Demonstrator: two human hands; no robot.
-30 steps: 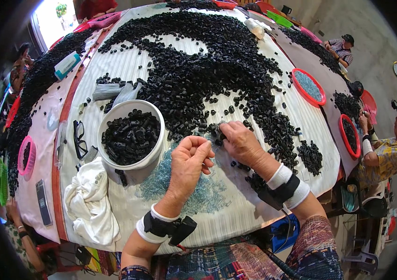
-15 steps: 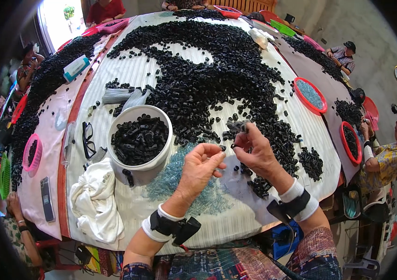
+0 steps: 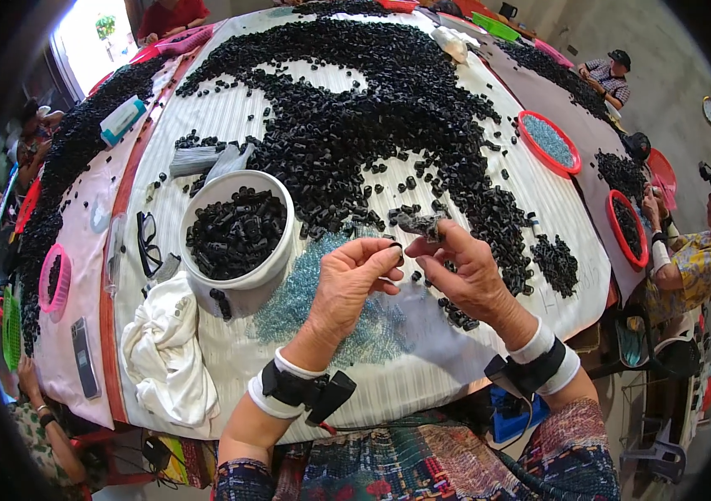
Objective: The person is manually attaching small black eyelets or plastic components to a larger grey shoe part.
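My left hand is closed, pinching a small black cylindrical part between thumb and index finger. Close to it, my right hand is curled, its thumb tip near that part. A dark grey piece sits at the right index fingertip; its kind is unclear, and the fingers behind it are partly hidden. Under my hands lies a spread of small clear bluish pieces. To the left stands a white bucket of black parts. A large heap of similar black parts covers the table beyond.
Left of the bucket lie eyeglasses, a white cloth and bundles of grey strips. A phone rests farther left. Red baskets stand to the right. Other people sit around the table, one in a yellow patterned shirt.
The whole view has shifted slightly. My right thumb has moved closer to my left fingertips, which still pinch a black part.
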